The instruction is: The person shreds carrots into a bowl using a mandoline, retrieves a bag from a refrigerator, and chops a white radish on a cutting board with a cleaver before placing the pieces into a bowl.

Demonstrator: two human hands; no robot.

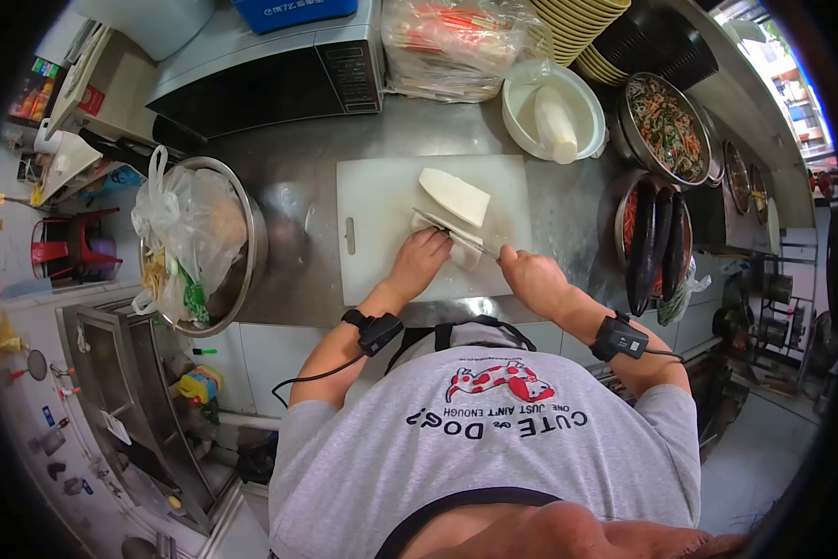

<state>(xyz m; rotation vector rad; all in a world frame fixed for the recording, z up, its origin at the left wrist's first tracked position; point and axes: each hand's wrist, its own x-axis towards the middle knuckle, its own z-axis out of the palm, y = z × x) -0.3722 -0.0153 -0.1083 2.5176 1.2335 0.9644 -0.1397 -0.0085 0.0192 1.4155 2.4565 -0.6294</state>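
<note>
A white cutting board lies on the steel counter in front of me. On its far part rests a large cut piece of white radish, flat face showing. My right hand is wrapped round the handle of a kitchen knife, its blade slanting up and left across the board. Just under the blade is another piece of white radish. My left hand presses on that piece with curled fingers, its fingertips close beside the blade. The blade partly covers the piece.
A white bowl holding a peeled radish stands behind the board. To the right are a bowl of shredded vegetables and dark eggplants on another bowl. At left sits a steel basin with plastic bags; a microwave is behind.
</note>
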